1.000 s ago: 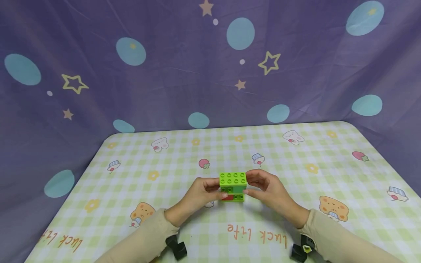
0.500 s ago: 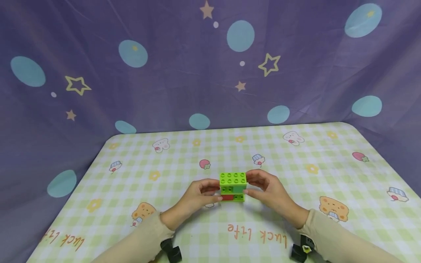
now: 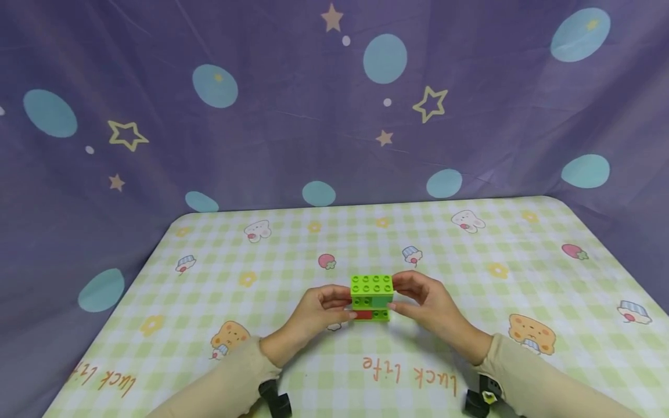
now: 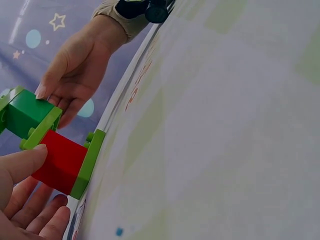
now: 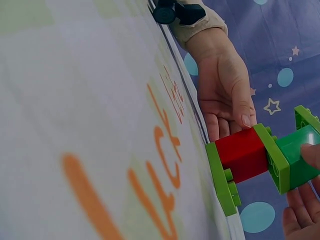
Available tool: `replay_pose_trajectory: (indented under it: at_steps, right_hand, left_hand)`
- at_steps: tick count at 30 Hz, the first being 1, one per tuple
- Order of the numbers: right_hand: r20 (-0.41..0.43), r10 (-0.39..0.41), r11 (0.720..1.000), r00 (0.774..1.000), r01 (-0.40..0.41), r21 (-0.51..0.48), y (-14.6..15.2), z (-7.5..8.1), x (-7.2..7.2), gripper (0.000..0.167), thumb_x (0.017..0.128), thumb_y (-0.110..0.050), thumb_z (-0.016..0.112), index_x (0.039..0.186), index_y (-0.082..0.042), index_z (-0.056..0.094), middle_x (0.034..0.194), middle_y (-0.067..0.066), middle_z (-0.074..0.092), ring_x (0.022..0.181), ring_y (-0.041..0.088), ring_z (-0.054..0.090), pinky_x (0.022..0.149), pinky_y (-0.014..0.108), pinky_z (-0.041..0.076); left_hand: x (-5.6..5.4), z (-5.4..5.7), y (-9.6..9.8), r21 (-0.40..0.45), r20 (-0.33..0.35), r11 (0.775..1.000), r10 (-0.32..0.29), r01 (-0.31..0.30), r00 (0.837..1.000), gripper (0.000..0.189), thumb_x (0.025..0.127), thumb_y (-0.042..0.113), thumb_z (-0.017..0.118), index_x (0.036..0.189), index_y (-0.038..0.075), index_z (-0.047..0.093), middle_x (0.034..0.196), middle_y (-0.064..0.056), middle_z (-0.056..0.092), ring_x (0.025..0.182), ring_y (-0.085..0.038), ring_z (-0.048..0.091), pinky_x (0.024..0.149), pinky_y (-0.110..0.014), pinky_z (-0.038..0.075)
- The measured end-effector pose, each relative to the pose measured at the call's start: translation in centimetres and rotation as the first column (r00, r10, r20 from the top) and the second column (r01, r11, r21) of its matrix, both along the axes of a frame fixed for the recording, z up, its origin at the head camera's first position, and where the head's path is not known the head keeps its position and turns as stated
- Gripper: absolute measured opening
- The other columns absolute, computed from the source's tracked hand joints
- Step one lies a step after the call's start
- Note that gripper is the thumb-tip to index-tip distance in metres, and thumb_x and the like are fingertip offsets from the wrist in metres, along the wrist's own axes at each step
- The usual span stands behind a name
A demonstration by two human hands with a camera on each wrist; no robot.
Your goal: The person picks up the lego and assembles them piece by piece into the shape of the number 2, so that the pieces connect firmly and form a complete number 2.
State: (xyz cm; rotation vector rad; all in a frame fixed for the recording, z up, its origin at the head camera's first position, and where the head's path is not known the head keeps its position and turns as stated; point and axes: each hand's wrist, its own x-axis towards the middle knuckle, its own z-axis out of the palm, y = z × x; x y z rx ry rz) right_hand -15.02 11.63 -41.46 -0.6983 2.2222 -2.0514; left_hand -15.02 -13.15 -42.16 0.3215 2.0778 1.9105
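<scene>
A stack of toy building bricks stands on the table between both hands, layered with lime-green plates. Its top lime-green plate (image 3: 371,284) is studded. Beneath that, on the right half, sits a dark green brick (image 3: 381,302); a red brick (image 3: 363,315) fills the left half of the lower level. My left hand (image 3: 316,313) holds the red brick, thumb at its near face and fingers round behind. With thumb in front and fingers behind, my right hand (image 3: 430,299) pinches the dark green brick, seen larger in the right wrist view. The rearmost fingertips are partly hidden by the stack.
A checked tablecloth (image 3: 292,249) with printed cartoons covers the table. A purple curtain (image 3: 282,151) with stars and ovals hangs behind its far edge. Black wrist devices sit under the left sleeve (image 3: 225,377) and the right sleeve (image 3: 543,371).
My left thumb has slid left along the red brick, uncovering more of its face, and the left fingers have spread slightly. The right hand and the stack keep their places.
</scene>
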Motion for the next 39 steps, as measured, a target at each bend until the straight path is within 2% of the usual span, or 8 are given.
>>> replay_pose_trajectory:
  at_steps: [6, 11, 16, 23, 31, 39]
  right_hand:
    - [0.005, -0.012, 1.000, 1.000, 0.012, -0.007, -0.1, -0.1, -0.1, 0.039, 0.079, 0.001, 0.073, 0.113, 0.007, 0.057, 0.109, 0.020, 0.063, 0.100, 0.011, 0.062, 0.094, 0.037, 0.046]
    - [0.015, -0.036, 0.999, 0.999, 0.036, -0.014, -0.2, -0.2, -0.2, 0.038, 0.079, 0.002, 0.073, 0.113, 0.008, 0.058, 0.109, 0.021, 0.063, 0.098, 0.010, 0.063, 0.093, 0.037, 0.047]
    - [0.052, -0.077, 0.997, 0.996, 0.078, -0.010, -0.5, 0.1, -0.4, 0.038, 0.080, 0.000, 0.072, 0.115, 0.008, 0.059, 0.110, 0.021, 0.064, 0.097, 0.010, 0.064, 0.090, 0.031, 0.049]
    - [0.136, -0.142, 0.990, 0.980, 0.143, 0.001, -0.7, 0.4, -0.7, 0.042, 0.082, -0.004, 0.072, 0.119, 0.009, 0.059, 0.109, 0.022, 0.065, 0.092, 0.012, 0.065, 0.080, 0.022, 0.052]
    - [0.149, -0.164, 0.986, 0.975, 0.168, -0.016, -0.6, 0.1, -1.1, 0.047, 0.082, -0.003, 0.071, 0.125, 0.009, 0.055, 0.116, 0.025, 0.062, 0.094, 0.007, 0.064, 0.081, 0.020, 0.051]
    - [0.135, -0.177, 0.983, 0.975, 0.181, -0.016, -0.6, 0.0, -1.7, 0.047, 0.083, -0.005, 0.071, 0.126, 0.007, 0.056, 0.119, 0.024, 0.061, 0.096, 0.005, 0.064, 0.082, 0.019, 0.051]
  left_hand:
    - [-0.1, -0.1, 0.0, 0.019, 0.001, 1.000, -0.001, 0.001, 1.000, 0.039, 0.080, -0.001, 0.071, 0.115, -0.011, 0.060, 0.115, -0.022, 0.064, 0.104, -0.026, 0.063, 0.080, -0.024, 0.052]
    - [0.0, -0.1, 0.1, 0.010, 0.006, 1.000, 0.027, -0.027, 1.000, 0.038, 0.080, 0.000, 0.072, 0.115, -0.012, 0.060, 0.114, -0.022, 0.064, 0.103, -0.025, 0.064, 0.080, -0.023, 0.052]
    - [0.0, -0.1, 0.2, 0.000, 0.015, 0.999, 0.047, -0.047, 0.999, 0.038, 0.080, 0.001, 0.073, 0.114, -0.011, 0.062, 0.112, -0.021, 0.065, 0.098, -0.022, 0.066, 0.080, -0.023, 0.052]
    - [-0.2, 0.1, 0.3, 0.005, 0.008, 0.998, 0.058, -0.058, 0.998, 0.039, 0.082, 0.006, 0.072, 0.117, -0.009, 0.062, 0.113, -0.021, 0.065, 0.097, -0.020, 0.067, 0.080, -0.025, 0.053]
    - [-0.5, 0.3, 0.8, 0.006, -0.007, 0.996, 0.089, -0.089, 0.996, 0.041, 0.084, 0.010, 0.071, 0.119, -0.007, 0.061, 0.112, -0.021, 0.065, 0.095, -0.017, 0.067, 0.079, -0.025, 0.053]
    - [-0.9, 0.5, 1.3, -0.036, -0.007, 0.986, 0.161, -0.161, 0.987, 0.038, 0.085, 0.016, 0.071, 0.118, -0.002, 0.065, 0.112, -0.015, 0.067, 0.092, -0.012, 0.066, 0.079, -0.025, 0.053]
